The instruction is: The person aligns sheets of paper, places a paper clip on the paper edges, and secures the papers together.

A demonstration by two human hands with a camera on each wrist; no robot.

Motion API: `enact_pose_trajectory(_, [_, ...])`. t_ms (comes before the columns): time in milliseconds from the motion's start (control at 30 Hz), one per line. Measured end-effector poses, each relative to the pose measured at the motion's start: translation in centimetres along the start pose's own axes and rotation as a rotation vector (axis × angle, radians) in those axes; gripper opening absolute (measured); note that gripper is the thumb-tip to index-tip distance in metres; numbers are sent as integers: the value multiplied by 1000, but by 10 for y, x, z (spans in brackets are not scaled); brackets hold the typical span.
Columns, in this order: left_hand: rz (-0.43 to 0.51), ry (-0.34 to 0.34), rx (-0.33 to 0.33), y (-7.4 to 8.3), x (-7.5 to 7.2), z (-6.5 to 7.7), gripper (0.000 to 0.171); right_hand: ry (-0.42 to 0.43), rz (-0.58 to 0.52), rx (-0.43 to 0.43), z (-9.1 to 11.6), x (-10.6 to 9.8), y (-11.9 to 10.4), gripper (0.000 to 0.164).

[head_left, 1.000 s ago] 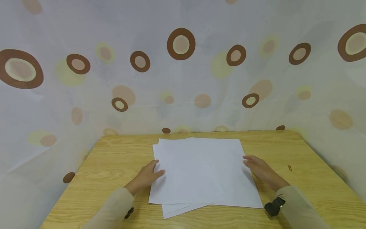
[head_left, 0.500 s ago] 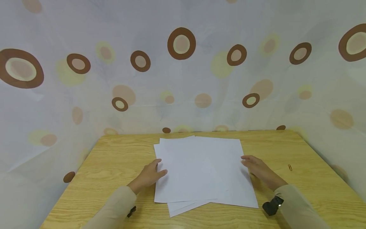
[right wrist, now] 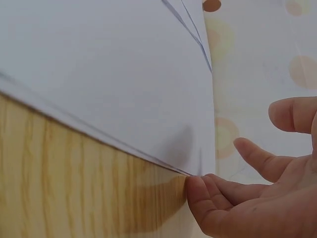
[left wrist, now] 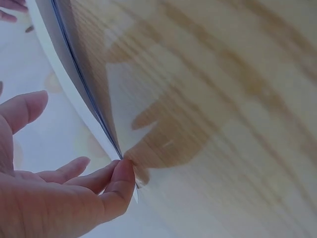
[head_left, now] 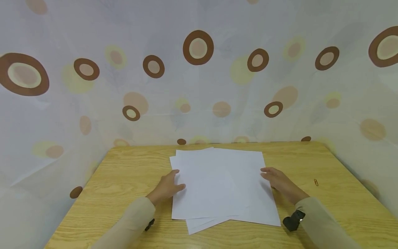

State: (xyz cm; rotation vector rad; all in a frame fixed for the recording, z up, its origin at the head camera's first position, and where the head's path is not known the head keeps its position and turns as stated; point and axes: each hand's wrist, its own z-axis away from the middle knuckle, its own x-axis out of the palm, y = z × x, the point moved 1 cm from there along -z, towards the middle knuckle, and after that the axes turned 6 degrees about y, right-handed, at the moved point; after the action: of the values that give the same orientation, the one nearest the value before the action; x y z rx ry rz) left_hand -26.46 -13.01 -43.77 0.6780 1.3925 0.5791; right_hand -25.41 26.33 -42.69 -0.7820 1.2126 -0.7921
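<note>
Several white sheets of paper (head_left: 211, 186) lie in an uneven, overlapping stack on the wooden table, their corners fanned out at the front and back. My left hand (head_left: 168, 186) is at the stack's left side, thumb over the top sheet; in the left wrist view its lower fingertips (left wrist: 125, 171) touch the paper edge. On the opposite side, my right hand (head_left: 281, 181) faces it with fingers extended. The right wrist view has its lower fingertips (right wrist: 195, 186) against the edge of the sheets (right wrist: 99, 59), while thumb and upper finger stay apart from the paper.
A small orange-red paper clip (head_left: 315, 182) lies on the table (head_left: 124, 173) to the right of my right hand. Behind and on both sides of the table hangs a pale sheet (head_left: 217, 79) patterned with brown rings and spots.
My left hand has moved right, and the left edges of the sheets have shifted right with it. My right hand has edged slightly left, and the stack has become narrower.
</note>
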Motion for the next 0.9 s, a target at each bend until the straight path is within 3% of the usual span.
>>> enact_pose_trajectory(233, [-39,-7,39,3,3,1,68,-1,18,-1,2,4,-3,60])
enact_pose_trajectory(500, [-125,48,68,5,4,-3,73,44,108,-23,-11,1,1,56])
enact_pose_trajectory(667, [-175,38,94,2,9,-5,78,91,246,-14,-22,5,7,58])
enact_pose_trajectory(900, [-181,9,114,3,10,-1,75,144,446,-133,-22,11,12,57])
